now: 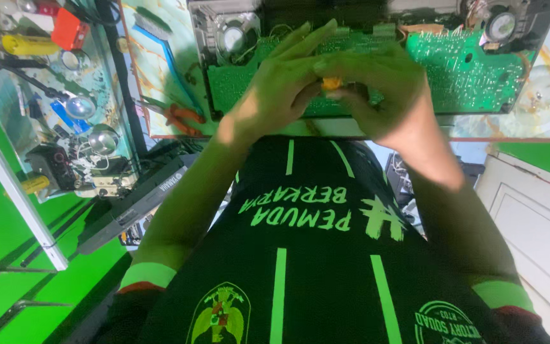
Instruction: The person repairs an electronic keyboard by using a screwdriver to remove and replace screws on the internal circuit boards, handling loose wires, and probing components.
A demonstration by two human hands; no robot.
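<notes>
Seen from above, a person in a dark shirt with green stripes [279,286] leans over a workbench [160,76] on which an opened electronic device lies with its green circuit board [466,70] exposed and a round speaker [232,38] at its left end. Both forearms reach forward from the body and meet over the board's near edge. The left hand [278,86] angles in from the left, wrist bent, its long fingers stretched up and to the right across the board while the thumb side closes toward the centre. The right hand [377,89] comes in from the right with knuckles raised and fingers curled down. Between them sits a small yellow-orange object [331,83], pinched at the fingertips of both hands just above the board; only a sliver of it shows, so what it is cannot be told. Orange-handled pliers [183,116] lie on the bench to the left, near the left wrist.
</notes>
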